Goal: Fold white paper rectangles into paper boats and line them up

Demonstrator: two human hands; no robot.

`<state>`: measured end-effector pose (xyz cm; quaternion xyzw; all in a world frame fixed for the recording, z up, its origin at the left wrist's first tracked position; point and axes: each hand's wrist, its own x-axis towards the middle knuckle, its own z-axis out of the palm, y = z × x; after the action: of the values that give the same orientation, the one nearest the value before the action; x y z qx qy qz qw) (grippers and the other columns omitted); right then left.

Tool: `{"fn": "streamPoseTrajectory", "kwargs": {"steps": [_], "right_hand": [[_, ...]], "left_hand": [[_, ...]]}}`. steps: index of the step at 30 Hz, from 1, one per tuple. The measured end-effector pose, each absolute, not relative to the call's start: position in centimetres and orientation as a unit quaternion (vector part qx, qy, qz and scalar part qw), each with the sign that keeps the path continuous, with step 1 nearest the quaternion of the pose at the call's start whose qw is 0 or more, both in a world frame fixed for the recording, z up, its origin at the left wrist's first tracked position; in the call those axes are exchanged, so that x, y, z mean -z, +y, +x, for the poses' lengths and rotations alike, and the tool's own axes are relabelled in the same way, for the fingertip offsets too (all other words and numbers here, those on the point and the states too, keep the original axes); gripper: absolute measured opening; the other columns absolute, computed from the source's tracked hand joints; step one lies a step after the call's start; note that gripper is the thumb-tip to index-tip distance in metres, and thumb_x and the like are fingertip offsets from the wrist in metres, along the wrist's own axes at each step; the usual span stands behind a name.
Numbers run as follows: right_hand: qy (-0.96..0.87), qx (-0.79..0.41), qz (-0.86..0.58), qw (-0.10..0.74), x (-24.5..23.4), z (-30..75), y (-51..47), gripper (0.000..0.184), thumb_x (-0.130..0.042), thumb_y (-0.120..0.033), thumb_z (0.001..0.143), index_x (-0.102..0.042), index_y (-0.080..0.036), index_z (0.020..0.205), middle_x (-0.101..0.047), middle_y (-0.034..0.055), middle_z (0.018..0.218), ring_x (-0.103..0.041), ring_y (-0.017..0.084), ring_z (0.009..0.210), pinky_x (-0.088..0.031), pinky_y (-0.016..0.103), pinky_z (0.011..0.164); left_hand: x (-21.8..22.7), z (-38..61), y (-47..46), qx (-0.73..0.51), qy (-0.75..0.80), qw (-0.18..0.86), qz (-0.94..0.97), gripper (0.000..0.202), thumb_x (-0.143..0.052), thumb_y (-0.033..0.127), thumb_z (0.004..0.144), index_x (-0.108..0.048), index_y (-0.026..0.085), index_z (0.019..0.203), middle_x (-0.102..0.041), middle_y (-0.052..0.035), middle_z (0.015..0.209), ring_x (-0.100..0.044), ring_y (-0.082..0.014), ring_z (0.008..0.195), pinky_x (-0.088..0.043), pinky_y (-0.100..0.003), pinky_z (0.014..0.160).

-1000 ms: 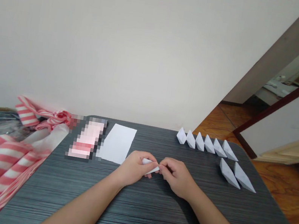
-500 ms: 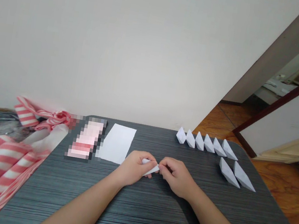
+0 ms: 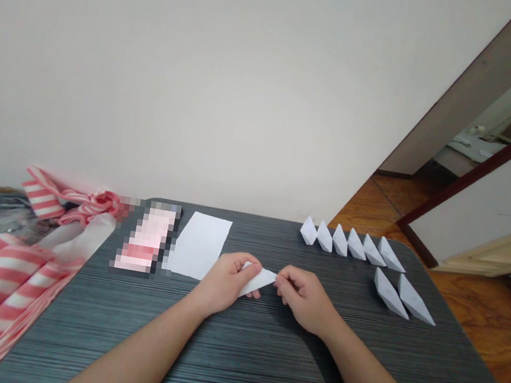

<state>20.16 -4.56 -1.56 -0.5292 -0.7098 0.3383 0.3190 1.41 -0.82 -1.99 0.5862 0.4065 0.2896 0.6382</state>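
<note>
A small folded white paper piece (image 3: 259, 280) is held between both hands above the dark striped table (image 3: 228, 357). My left hand (image 3: 224, 281) is closed round its left end. My right hand (image 3: 304, 298) pinches its right tip with thumb and forefinger. Just left of my left hand a flat white sheet of paper (image 3: 200, 245) lies on the table.
Several folded white paper pieces (image 3: 354, 244) stand in a row at the table's far right, with two more (image 3: 402, 296) in front of them. A blurred pink and white object (image 3: 147, 240) lies beside the sheet. Red and white striped cloth (image 3: 2, 270) hangs off the left edge.
My hands have drawn slightly apart, so more of the folded paper shows between them. The view has shifted a little.
</note>
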Motion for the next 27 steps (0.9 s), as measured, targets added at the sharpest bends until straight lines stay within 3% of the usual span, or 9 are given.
{"fn": "streamPoseTrajectory", "kwargs": {"steps": [9,17,23,27], "right_hand": [[-0.666,-0.379,-0.535,0.355,2.1,20.9,-4.5,0.022,-0.045,-0.022,0.087,-0.051,-0.017,0.067,-0.052,-0.0028,0.056,-0.047,0.01,0.05,-0.037,0.021,0.052],[-0.656,-0.387,-0.523,0.383,2.3,20.8,-4.6,0.02,-0.044,-0.026,0.089,-0.054,-0.017,0.074,-0.053,-0.0024,0.057,-0.05,0.011,0.053,-0.039,0.023,0.056],[-0.619,-0.415,-0.528,0.406,2.6,20.8,-4.6,0.019,-0.046,-0.027,0.088,-0.052,-0.017,0.073,-0.055,-0.0017,0.059,-0.049,0.01,0.051,-0.04,0.023,0.055],[-0.589,-0.455,-0.512,0.429,2.8,20.5,-4.4,0.016,-0.047,-0.03,0.088,-0.054,-0.017,0.081,-0.054,-0.002,0.058,-0.048,0.009,0.05,-0.038,0.022,0.051]], "left_hand": [[1.9,1.6,-0.6,-0.319,0.376,0.685,0.536,0.026,-0.05,0.042,0.083,-0.052,0.016,0.089,-0.064,-0.0018,0.062,-0.059,-0.0133,0.054,-0.043,-0.022,0.052],[2.3,1.5,-0.7,-0.314,0.359,0.693,0.541,0.024,-0.048,0.041,0.084,-0.047,0.019,0.092,-0.058,0.0019,0.058,-0.052,-0.011,0.05,-0.034,-0.019,0.045],[1.9,1.4,-0.7,-0.336,0.382,0.612,0.605,0.018,-0.055,0.033,0.08,-0.053,0.016,0.084,-0.048,0.0042,0.061,-0.043,-0.0078,0.055,-0.031,-0.019,0.051],[1.8,1.5,-0.7,-0.351,0.381,0.597,0.613,0.026,-0.056,0.029,0.079,-0.054,0.018,0.102,-0.046,0.0048,0.065,-0.043,-0.0085,0.058,-0.034,-0.02,0.055]]}}
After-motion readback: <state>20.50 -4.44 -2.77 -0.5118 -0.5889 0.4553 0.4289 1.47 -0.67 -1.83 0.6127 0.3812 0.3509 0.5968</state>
